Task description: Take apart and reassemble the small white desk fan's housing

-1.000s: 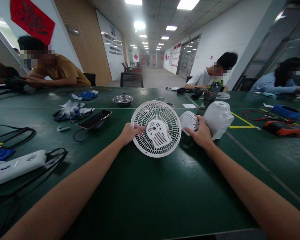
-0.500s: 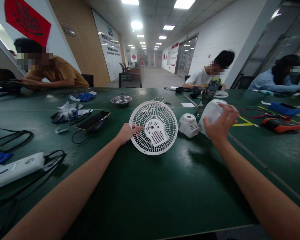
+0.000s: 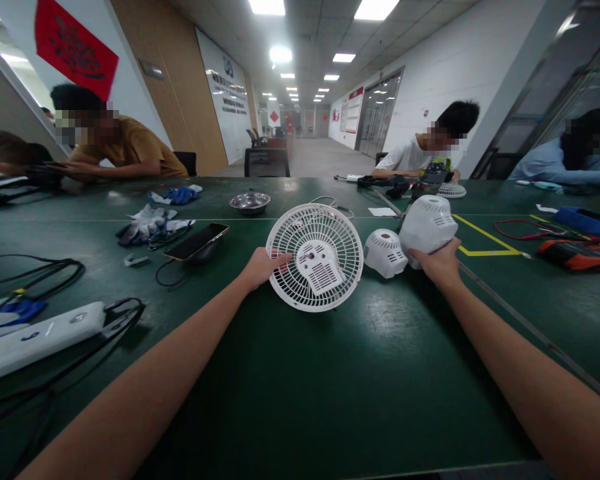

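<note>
The white round fan grille is tilted up in front of me, with a slotted motor plate at its middle. My left hand grips its left rim, the thumb lying over the bars and the other fingers mostly hidden behind. To the right is a large white plastic fan housing with slots near its top. My right hand holds this housing from below and the right, with its fingers partly hidden. Between grille and large housing rests a smaller white vented cover.
A metal bowl stands behind the grille. To the left lie a phone, gloves and a white power strip with black cables. At right is an orange multimeter. Several people sit across the green table.
My right hand has moved from the front of the large housing to its lower right side. The housing now shows more of its front. My left hand keeps its hold on the grille.
</note>
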`<state>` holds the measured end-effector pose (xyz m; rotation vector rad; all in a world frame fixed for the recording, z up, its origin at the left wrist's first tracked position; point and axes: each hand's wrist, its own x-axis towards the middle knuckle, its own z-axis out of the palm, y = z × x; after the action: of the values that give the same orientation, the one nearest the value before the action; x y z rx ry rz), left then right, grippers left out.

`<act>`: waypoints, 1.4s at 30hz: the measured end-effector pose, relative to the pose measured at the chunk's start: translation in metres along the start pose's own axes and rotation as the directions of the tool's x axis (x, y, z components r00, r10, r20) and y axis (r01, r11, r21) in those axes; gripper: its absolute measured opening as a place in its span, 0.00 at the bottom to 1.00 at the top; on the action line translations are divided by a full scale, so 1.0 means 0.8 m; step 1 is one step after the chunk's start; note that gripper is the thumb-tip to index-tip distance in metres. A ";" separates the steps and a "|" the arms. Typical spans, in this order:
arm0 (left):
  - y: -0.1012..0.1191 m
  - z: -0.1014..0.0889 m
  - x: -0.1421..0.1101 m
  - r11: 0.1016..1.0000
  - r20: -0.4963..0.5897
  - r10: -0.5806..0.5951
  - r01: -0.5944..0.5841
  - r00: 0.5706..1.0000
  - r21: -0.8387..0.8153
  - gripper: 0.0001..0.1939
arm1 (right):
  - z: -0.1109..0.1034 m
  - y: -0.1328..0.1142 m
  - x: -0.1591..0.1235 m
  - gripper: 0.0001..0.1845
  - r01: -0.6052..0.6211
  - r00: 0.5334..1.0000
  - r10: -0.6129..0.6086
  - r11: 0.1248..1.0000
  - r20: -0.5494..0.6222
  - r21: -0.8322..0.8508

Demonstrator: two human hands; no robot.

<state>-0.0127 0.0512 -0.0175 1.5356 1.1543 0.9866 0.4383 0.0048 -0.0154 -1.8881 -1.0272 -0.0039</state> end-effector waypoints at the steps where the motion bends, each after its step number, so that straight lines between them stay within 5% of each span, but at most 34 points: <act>1: 0.000 0.000 0.000 1.000 0.006 0.004 -0.004 1.000 0.001 0.08 | 0.001 0.001 0.001 0.53 -0.031 0.999 0.031 0.999 0.007 -0.010; 7: 0.003 0.001 -0.001 1.000 -0.003 -0.004 0.004 1.000 0.000 0.07 | 0.004 -0.006 0.001 0.49 -0.127 0.984 0.139 0.986 -0.108 0.112; 13: 0.011 0.004 -0.007 0.999 -0.018 -0.049 0.049 0.999 -0.016 0.07 | -0.001 -0.036 -0.014 0.43 0.114 0.972 -0.056 0.961 -0.229 0.251; 17: 0.013 0.005 -0.009 0.999 -0.020 -0.041 0.040 0.999 -0.028 0.05 | -0.005 -0.067 -0.042 0.45 0.194 0.974 -0.159 0.954 -0.162 0.228; 21: 0.012 0.004 -0.008 0.999 -0.019 -0.044 0.043 0.999 -0.027 0.07 | 0.000 -0.079 -0.061 0.46 0.162 0.985 -0.167 0.981 0.039 0.108; 26: 0.010 0.004 -0.008 0.999 -0.014 -0.040 0.040 0.999 -0.037 0.07 | 0.004 -0.075 -0.062 0.46 0.143 0.987 -0.148 0.987 0.068 0.080; 35: 0.002 -0.001 0.001 0.999 -0.010 -0.026 0.026 1.000 0.027 0.08 | -0.024 -0.047 -0.013 0.48 0.073 0.986 -0.059 0.994 -0.157 0.080; 42: 0.004 0.000 -0.003 0.999 -0.009 -0.004 0.003 1.000 -0.051 0.09 | -0.023 -0.016 0.012 0.45 -0.058 0.992 0.060 0.998 -0.108 0.023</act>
<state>-0.0124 0.0485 -0.0142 1.4899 1.1297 1.0137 0.4437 -0.0004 0.0080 -1.8788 -0.8941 -0.0610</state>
